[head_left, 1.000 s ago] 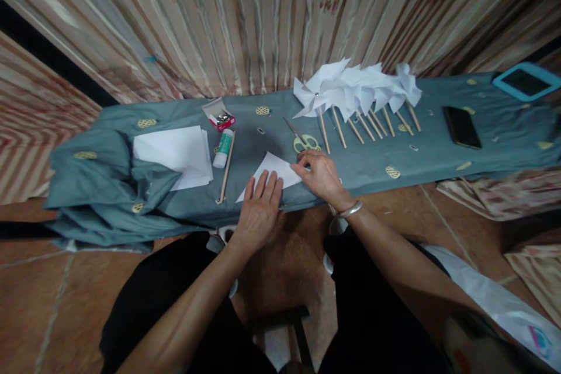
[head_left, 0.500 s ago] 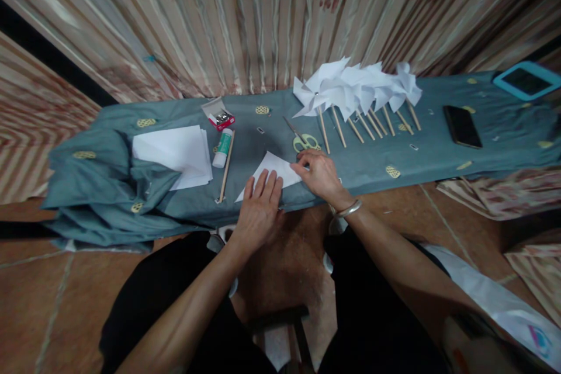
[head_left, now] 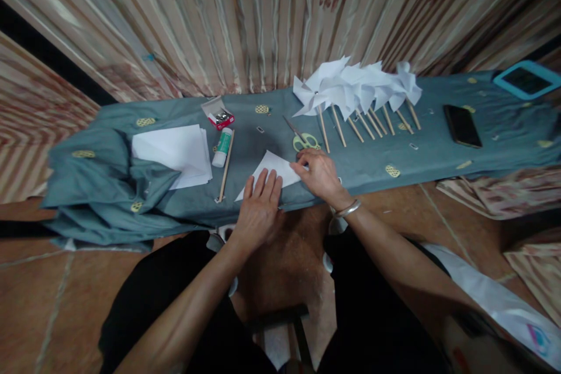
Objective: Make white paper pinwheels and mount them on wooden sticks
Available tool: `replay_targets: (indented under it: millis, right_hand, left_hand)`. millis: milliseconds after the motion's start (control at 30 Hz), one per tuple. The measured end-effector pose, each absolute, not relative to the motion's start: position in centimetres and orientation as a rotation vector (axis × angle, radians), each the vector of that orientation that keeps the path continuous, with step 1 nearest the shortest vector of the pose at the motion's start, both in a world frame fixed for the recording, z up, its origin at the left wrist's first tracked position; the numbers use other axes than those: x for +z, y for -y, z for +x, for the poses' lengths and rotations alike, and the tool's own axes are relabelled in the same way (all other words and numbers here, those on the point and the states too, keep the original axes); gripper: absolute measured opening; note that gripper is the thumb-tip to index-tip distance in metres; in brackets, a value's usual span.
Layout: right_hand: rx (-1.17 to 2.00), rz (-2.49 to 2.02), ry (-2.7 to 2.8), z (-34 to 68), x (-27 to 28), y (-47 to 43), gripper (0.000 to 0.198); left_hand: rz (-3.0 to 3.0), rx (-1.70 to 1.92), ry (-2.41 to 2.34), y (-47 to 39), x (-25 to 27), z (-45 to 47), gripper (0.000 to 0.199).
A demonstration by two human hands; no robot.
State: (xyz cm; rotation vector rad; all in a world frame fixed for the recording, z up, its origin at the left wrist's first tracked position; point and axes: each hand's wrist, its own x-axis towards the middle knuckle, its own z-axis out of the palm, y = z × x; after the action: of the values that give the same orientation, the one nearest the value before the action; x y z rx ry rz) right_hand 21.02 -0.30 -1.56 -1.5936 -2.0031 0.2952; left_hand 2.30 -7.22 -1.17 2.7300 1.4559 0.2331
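A sheet of white paper, folded into a triangle, lies near the front edge of the cloth. My left hand rests flat on its lower left part with the fingers stretched out. At the paper's right corner, my right hand has its fingers bent and its thumb against the edge, pinching the corner. Just behind the right hand are scissors with pale green handles. Left of the paper, a wooden stick lies beside a glue stick.
White paper pinwheels on wooden sticks lie in a row at the back. A stack of white paper and a red box of metal pins are on the left. On the right sit a black phone and a blue-framed tablet.
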Motion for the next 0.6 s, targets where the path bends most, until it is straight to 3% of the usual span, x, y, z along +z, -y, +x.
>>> replay_targets:
  millis: [100,333,600]
  right_hand:
    - [0.258,-1.569,2.035,21.0,-1.4,1.0,0.018]
    - [0.121,-1.627,2.09,19.7,-1.3,3.6,0.053]
    - [0.161,-1.626,2.069,18.6,-1.6,4.9,0.056]
  left_hand:
    - [2.736,0.22,-1.464,7.2,-1.2,2.3,0.063]
    - [2.74,0.2,-1.477,7.2,-1.3,2.4,0.061]
    - [2.767,0.22,-1.472,7.2,-1.6,2.4,0.058]
